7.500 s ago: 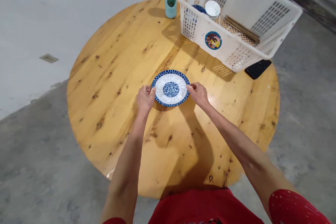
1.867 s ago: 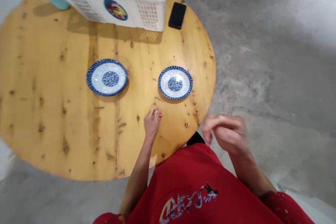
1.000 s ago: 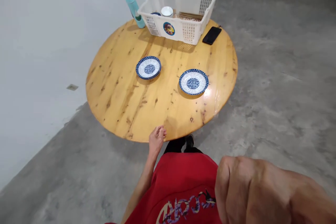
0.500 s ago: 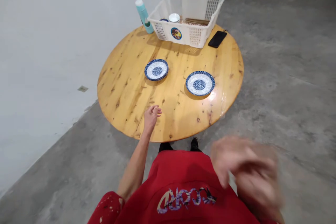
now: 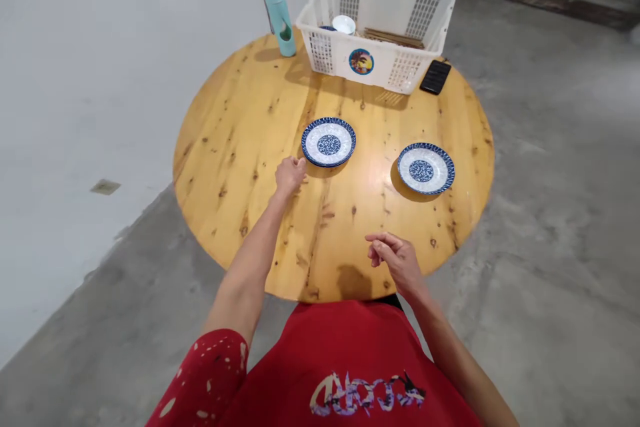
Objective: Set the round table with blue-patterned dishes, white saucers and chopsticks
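Observation:
My left hand (image 5: pixel 291 175), loosely curled with its fingers slightly apart, is over the wooden table beside the lower left rim of a blue-and-white plate (image 5: pixel 329 143). Some of its fingers are hidden behind the back of the hand, and whether they touch the rim I cannot tell. That plate shows a doubled edge, as of stacked plates. Above the near part of the table is my right hand (image 5: pixel 395 259), its index finger stretched out, the others bent, and nothing held. A second blue-and-white plate (image 5: pixel 426 169) lies farther up and to its right.
On the far side of the round wooden table (image 5: pixel 225 147) stands a white plastic basket (image 5: pixel 375 67) containing a white bowl (image 5: pixel 344 25) and chopsticks (image 5: pixel 395 37). A light-blue bottle (image 5: pixel 280 17) is left of it, a black phone (image 5: pixel 436 77) right. A wall rises at left.
My left hand has moved forward to the left plate's rim. My right hand, blurred near my body before, has come over the table's near part. The view has shifted closer to the table.

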Demonstrator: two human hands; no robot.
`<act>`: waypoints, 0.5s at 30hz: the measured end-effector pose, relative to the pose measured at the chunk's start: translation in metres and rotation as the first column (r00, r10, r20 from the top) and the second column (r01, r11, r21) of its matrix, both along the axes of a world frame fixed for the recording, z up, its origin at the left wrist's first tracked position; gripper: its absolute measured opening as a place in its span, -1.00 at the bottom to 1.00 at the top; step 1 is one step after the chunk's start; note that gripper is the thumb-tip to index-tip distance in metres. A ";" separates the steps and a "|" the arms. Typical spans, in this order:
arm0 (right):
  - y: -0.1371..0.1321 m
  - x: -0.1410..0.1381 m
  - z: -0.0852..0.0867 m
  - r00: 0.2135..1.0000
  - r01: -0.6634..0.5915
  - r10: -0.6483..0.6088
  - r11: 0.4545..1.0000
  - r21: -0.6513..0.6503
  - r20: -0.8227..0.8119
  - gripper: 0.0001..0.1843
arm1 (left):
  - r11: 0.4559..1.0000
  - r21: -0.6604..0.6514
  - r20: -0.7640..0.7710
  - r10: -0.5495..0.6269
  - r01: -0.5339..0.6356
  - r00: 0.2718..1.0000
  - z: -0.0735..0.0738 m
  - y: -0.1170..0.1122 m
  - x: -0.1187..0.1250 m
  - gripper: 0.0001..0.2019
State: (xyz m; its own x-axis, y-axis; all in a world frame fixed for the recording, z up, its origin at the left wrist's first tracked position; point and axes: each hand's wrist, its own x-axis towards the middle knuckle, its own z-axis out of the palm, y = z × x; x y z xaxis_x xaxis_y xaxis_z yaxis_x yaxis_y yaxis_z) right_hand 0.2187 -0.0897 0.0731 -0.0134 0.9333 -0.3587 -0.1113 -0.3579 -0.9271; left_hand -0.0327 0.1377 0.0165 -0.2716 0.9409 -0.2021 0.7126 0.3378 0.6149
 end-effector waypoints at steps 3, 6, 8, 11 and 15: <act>-0.003 -0.030 -0.019 0.994 0.103 -0.098 0.989 -0.105 0.055 -0.68 | 0.993 -0.060 -0.061 -0.108 0.104 0.992 -0.006 0.031 -0.007 -0.66; -0.008 -0.047 -0.031 0.983 0.174 -0.158 0.964 -0.199 0.093 -0.69 | 0.967 -0.173 -0.121 -0.208 0.186 0.971 -0.007 0.053 -0.008 -0.59; -0.006 -0.052 -0.038 0.981 0.185 -0.163 0.953 -0.240 0.109 -0.71 | 0.957 -0.222 -0.139 -0.222 0.188 0.965 -0.007 0.064 -0.007 -0.57; 0.005 -0.053 -0.046 0.979 0.193 -0.167 0.948 -0.253 0.120 -0.75 | 0.953 -0.262 -0.180 -0.204 0.153 0.962 -0.009 0.079 -0.005 -0.61; 0.027 -0.050 -0.051 0.980 0.174 -0.146 0.960 -0.220 0.138 -0.81 | 0.961 -0.234 -0.244 -0.203 0.146 0.948 -0.014 0.092 -0.008 -0.67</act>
